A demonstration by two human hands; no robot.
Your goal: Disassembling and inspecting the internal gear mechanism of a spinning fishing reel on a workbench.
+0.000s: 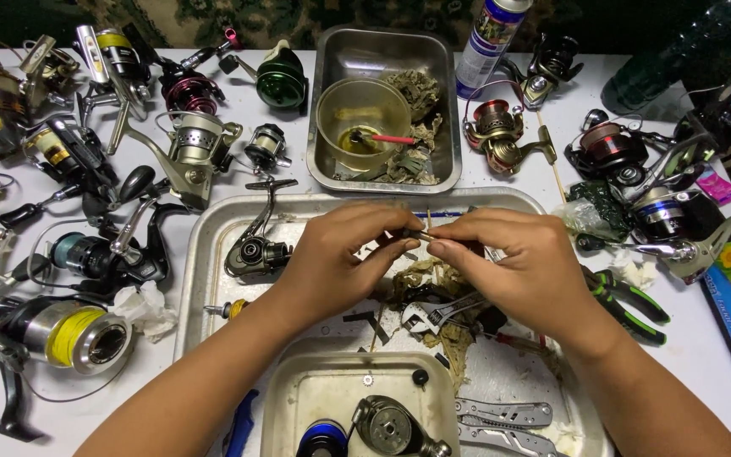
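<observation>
Nearest the person, at the bottom edge, a small tin (298,398) holds a dark round reel part (387,426) and a blue spool (323,440). Just right of it lies a folding multi-tool (501,421), and a blue handle (241,423) pokes out on the left.

Above that, both forearms reach onto a big metal tray (213,245). The left hand (336,258) and right hand (522,267) meet over the middle of it, fingertips nearly touching, pinched together on a small dark part (423,235) held between them; it is too small to make out what it is. Under the hands lie an adjustable wrench (437,313) and dirty rags (450,338). A stripped reel body (255,250) sits on the tray just left of the left hand. Green-handled pliers (628,300) rest beside the right wrist.

Off to the left, on the white table (162,347), a reel with yellow line (69,334) lies near the edge, with many more reels (86,161) crowded behind it. To the right more reels (636,186) cluster.

Farther back, a deep steel pan (382,51) holds a clear cup (364,114) with a red-handled brush (382,138) in it, plus more rags. A spray can (488,38) stands just right of the pan, at the far edge.
</observation>
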